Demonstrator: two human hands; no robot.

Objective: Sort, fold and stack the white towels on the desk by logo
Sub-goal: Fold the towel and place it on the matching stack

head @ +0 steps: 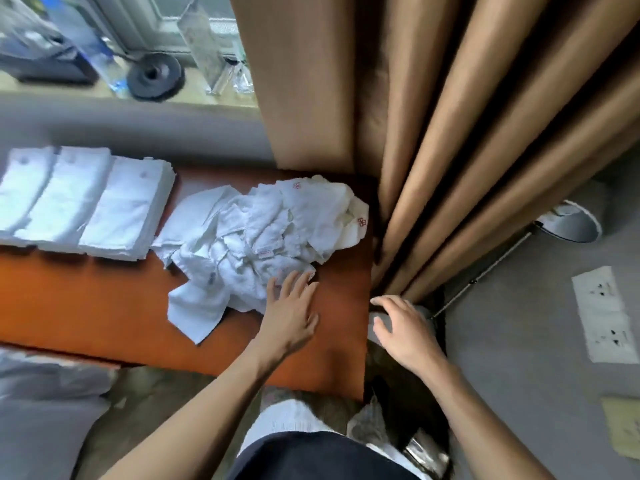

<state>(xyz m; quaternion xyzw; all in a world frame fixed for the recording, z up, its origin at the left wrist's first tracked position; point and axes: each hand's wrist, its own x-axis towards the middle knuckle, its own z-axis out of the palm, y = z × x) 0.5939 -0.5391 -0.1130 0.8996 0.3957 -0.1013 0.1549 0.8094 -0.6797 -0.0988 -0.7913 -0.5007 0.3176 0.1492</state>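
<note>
A loose heap of crumpled white towels (256, 237) lies on the orange-brown desk (104, 306), some showing small red logos. At the desk's far left stand three neat stacks of folded white towels (83, 202) side by side. My left hand (292, 308) lies flat with straight fingers at the heap's near right edge, fingertips touching the towels. My right hand (403, 327) hovers beyond the desk's right edge, fingers spread and relaxed over a white object (375, 323) below; it holds nothing that I can see.
Tan curtains (433, 133) hang just right of the desk. A windowsill behind holds a bottle (86, 46), a black round base (156, 76) and a clear stand. White wall sockets (602, 313) sit at the right. A grey cushion (45, 410) lies at the lower left.
</note>
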